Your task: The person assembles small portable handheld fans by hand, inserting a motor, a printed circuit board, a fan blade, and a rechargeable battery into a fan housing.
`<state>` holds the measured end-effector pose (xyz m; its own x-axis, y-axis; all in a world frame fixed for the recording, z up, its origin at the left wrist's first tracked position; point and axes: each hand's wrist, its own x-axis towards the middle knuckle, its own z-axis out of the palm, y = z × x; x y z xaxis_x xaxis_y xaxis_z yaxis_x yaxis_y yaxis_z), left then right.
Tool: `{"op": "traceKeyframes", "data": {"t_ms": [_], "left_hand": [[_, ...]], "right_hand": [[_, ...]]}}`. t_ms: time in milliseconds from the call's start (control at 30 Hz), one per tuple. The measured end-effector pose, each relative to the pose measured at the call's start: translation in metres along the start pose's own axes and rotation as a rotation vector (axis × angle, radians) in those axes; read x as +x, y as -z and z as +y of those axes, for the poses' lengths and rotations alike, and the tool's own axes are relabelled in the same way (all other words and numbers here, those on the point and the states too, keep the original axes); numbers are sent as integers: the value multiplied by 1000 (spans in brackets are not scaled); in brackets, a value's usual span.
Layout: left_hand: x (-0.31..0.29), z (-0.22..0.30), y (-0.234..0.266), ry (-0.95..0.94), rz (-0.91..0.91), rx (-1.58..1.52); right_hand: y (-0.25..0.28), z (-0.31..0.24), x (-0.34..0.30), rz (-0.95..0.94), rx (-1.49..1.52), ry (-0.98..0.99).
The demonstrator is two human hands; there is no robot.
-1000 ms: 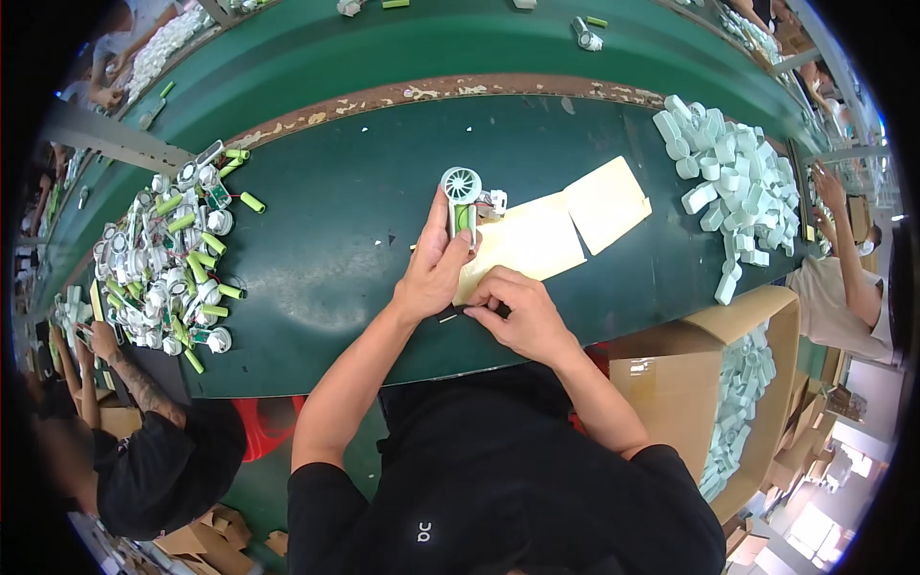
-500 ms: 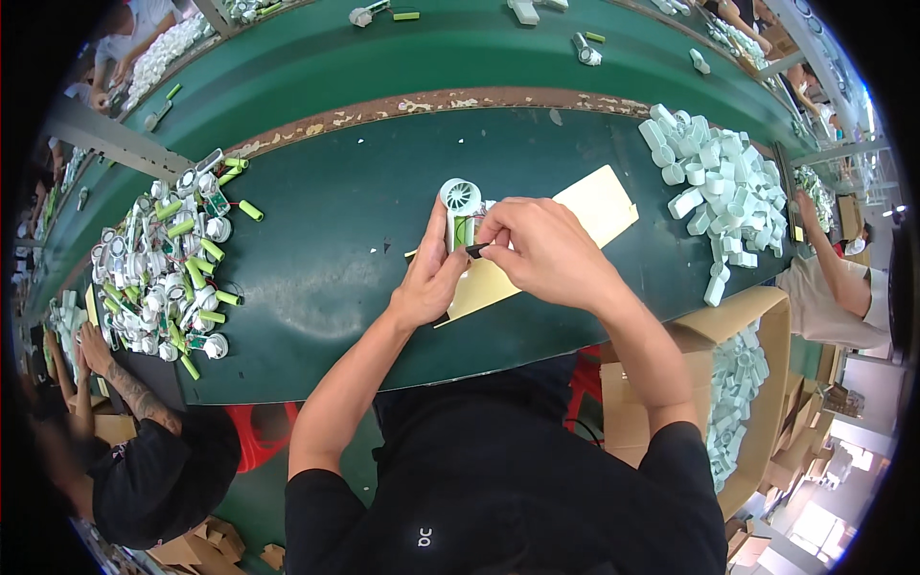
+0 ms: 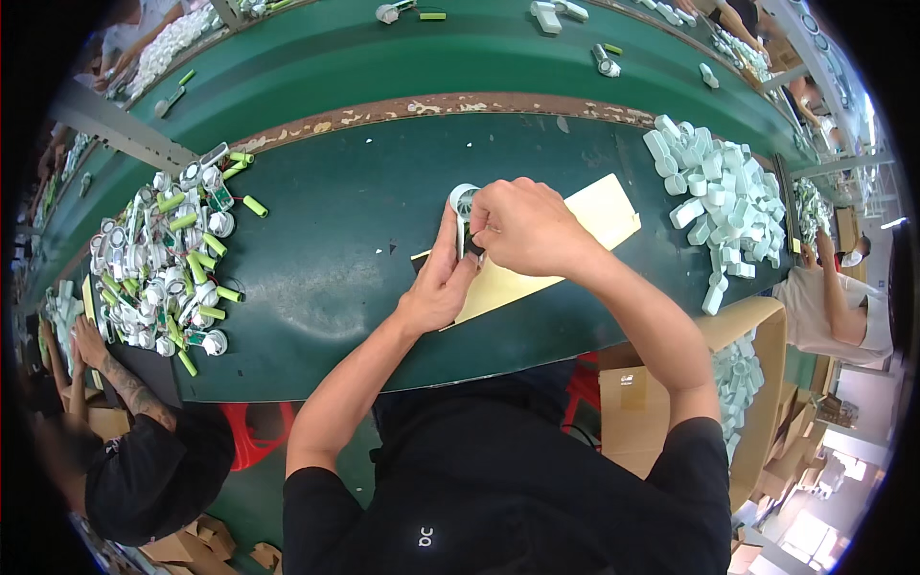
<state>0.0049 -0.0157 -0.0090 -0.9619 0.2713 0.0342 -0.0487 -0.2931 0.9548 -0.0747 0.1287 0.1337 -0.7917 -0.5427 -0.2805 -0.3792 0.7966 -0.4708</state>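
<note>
My left hand (image 3: pixel 436 293) was curled around the lower body of a pale green fan (image 3: pixel 464 195), thumb on one side and fingers on the other, holding it above the table (image 3: pixel 316 211) near the middle. My right hand (image 3: pixel 525 228) bent over the fan's open body, its fingers drawn in and covering much of it; a small dark piece (image 3: pixel 473 246) showed just below those fingertips, but I could not tell whether they gripped it. A sheet of yellow paper (image 3: pixel 606 213) lay partly under my hands. To my left was a heap of fan parts (image 3: pixel 163 259) with green batteries; to my right, a pile of pale casings (image 3: pixel 719 196).
</note>
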Motion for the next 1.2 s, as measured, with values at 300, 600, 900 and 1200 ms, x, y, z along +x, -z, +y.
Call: {"op": "traceKeyframes", "data": {"t_ms": [300,600,900,1200], "left_hand": [[-2,4,0,-100,5,198],[0,19,-6,-27,44,37],[1,12,0,-75,2,226],[-2,14,1,-39,14,246]], "right_hand": [[-26,-5,-3,171,-51,137],[-23,1,-6,117,471,-44],[3,1,-5,84,66,158],[16,1,-6,-36,33,148]]}}
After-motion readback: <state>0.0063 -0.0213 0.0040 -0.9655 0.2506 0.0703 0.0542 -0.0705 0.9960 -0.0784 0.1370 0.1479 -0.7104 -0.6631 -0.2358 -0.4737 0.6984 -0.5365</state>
